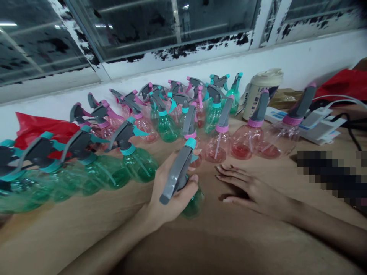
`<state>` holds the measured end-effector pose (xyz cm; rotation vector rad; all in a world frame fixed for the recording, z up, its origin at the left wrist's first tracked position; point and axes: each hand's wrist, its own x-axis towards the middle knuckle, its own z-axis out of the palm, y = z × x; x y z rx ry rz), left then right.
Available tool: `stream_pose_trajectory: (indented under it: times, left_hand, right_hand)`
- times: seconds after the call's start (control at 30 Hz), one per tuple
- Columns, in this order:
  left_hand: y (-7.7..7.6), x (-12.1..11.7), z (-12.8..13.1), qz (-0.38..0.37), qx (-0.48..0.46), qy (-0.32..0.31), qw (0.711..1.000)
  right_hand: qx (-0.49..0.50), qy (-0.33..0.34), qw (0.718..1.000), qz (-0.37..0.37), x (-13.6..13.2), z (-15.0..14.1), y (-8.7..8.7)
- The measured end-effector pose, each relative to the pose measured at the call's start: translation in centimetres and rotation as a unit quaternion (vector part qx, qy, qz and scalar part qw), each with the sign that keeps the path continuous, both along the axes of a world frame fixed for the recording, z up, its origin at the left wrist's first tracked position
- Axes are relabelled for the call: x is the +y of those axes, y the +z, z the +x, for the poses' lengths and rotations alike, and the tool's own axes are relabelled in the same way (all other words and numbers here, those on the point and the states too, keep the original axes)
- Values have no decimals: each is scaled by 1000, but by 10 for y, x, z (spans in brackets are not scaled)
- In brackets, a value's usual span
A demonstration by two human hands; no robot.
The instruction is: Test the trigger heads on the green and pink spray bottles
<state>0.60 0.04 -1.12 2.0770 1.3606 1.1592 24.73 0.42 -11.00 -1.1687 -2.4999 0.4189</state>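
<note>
"One broad counter (94, 229) carries everything. What stands on it?"

"Many spray bottles, upright on their bases, which probably keeps them steady. The nearest green bottles (140, 164) line up on the left; pink-tinted bottles (218, 151) stand ahead and to the right. They look sorted by colour, at least in front; farther back, toward the wall, the colours mix."

"And the hands?"

"The right hand (254, 189) is empty, palm down, fingers spread, perhaps for support. I can't tell whether it touches the counter or sits just above."

"The left hand (170, 208)?"

"Wrapped around the upper part of a green spray bottle (193, 202), between the two groups and just in front of a pink one. That grip likely steadies it, since the neck is narrower than the round belly."

"Its smallest visible part?"

"The turquoise nozzle tip (190, 143), pointing away from the person. Whether the base rests on the counter, I can't tell."
</note>
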Motion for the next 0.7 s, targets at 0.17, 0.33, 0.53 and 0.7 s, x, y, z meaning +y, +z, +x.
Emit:
stream_pose_trajectory:
  times: [0.17, 0.33, 0.53, 0.7]
  left_hand:
    - [-4, 1, 0, -3, 8, -19, 1000]
    - [-6, 2, 1, 4, -5, -18, 1000]
    - [0, 4, 2, -19, -16, -47, 999]
    - [8, 5, 0, -19, -7, -68, 997]
  right_hand:
    - [6, -4, 1000, -2, -1, 0, 1]
    - [19, 0, 1000, 3, -1, 0, 0]
    - [15, 3, 1000, 7, -1, 0, 0]
    - [2, 4, 1000, -1, -1, 1, 1]
